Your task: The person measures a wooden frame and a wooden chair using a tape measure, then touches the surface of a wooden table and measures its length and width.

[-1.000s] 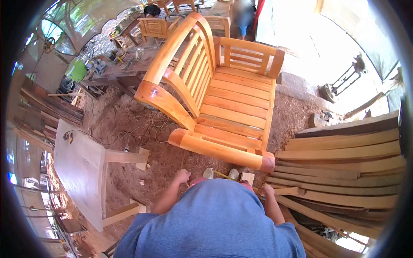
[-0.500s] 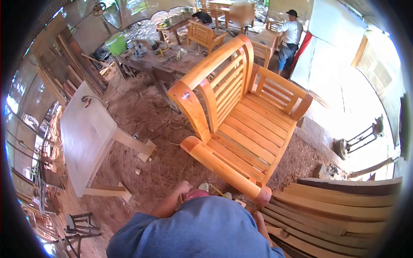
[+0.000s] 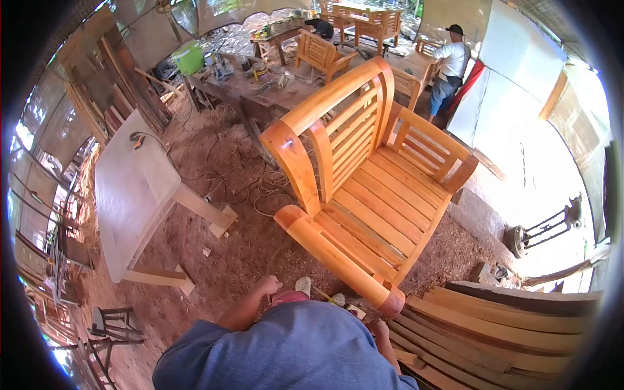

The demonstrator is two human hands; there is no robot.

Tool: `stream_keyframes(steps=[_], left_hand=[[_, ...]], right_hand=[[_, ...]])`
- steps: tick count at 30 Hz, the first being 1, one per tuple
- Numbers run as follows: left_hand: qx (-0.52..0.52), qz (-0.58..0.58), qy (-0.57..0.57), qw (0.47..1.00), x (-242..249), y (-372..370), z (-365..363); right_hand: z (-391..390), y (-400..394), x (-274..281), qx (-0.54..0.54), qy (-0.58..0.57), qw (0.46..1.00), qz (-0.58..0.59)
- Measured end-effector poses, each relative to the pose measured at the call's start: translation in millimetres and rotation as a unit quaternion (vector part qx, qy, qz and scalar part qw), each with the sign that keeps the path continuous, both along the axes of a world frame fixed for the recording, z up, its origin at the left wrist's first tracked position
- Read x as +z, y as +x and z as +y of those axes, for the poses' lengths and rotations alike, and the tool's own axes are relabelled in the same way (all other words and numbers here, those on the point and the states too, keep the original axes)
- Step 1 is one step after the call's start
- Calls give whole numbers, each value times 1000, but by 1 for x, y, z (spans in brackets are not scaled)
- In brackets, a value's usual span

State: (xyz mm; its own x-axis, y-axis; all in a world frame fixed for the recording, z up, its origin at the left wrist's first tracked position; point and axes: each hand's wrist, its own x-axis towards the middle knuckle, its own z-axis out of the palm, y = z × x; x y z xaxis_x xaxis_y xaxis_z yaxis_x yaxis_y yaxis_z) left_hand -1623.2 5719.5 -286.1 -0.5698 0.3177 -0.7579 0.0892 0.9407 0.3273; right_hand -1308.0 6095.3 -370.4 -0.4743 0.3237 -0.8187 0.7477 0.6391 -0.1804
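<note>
The left hand [image 3: 268, 285] is curled shut low over the sawdust floor [image 3: 227, 253], near the wooden chair [image 3: 364, 195]. The right hand [image 3: 379, 330] rests by stacked planks [image 3: 507, 331]; its fingers' state I cannot tell.

Right hand [image 3: 379, 330] mostly hidden, left hand's [image 3: 268, 285] grip perhaps closed

At frame centre a varnished wooden bench [image 3: 370, 195] stands on sawdust-strewn ground. The left hand [image 3: 268, 285] is fisted at lower centre; the right hand [image 3: 379, 330] sits beside stacked planks [image 3: 507, 331] at lower right. A pale table [image 3: 133, 195] lies overturned at left
</note>
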Motion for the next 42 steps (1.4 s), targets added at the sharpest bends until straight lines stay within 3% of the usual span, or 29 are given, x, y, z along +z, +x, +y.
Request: stream_keyframes(steps=[1, 3, 6, 7, 10, 13, 17, 22, 25, 28, 31, 33, 35, 38, 41, 42], left_hand=[[3, 13, 4, 1000, 2, 2, 1], [18, 40, 14, 999, 5, 7, -2], [57, 19, 17, 998, 0, 10, -8], [49, 84, 41, 994, -4, 16, -13], [124, 76, 48, 988, 36, 26, -19], [132, 98, 57, 985, 15, 36, -49], [203, 102, 55, 972, -1, 61, -107], [294, 129, 46, 946, 1, 111, -206], [264, 95, 55, 958, -99, 135, -277], [171, 220, 53, 959, -87, 153, -325], [393, 270, 154, 866, -44, 170, -352], [433, 140, 212, 865, 2, 166, -372], [458, 213, 363, 783, 9, 167, -379], [499, 192, 414, 737, -22, 164, -400], [662, 175, 468, 559, 29, 200, -418], [668, 181, 461, 555, 38, 212, -427]], right_hand=[[0, 13, -31, 37, -14, 999, 24], [-5, 40, -57, -92, -48, 989, 109], [4, 42, -137, 211, -3, 971, 110], [4, 28, -131, 235, -11, 966, 111], [6, -39, -87, 238, -36, 963, 123], [-17, -112, -9, 159, -80, 973, 149], [-80, -209, 66, 173, -140, 958, 181], [-192, -274, 114, 252, -182, 929, 203], [-256, -288, 136, 289, -200, 912, 211], [-320, -286, 151, 336, -216, 892, 211], [-387, -285, 160, 394, -245, 863, 197], [-437, -296, 145, 424, -290, 844, 154], [-494, -311, 127, 431, -349, 827, 91], [-586, -293, 201, 577, -322, 749, 46], [-639, -296, 190, 565, -316, 762, -27], [-655, -296, 190, 553, -332, 763, -41]])
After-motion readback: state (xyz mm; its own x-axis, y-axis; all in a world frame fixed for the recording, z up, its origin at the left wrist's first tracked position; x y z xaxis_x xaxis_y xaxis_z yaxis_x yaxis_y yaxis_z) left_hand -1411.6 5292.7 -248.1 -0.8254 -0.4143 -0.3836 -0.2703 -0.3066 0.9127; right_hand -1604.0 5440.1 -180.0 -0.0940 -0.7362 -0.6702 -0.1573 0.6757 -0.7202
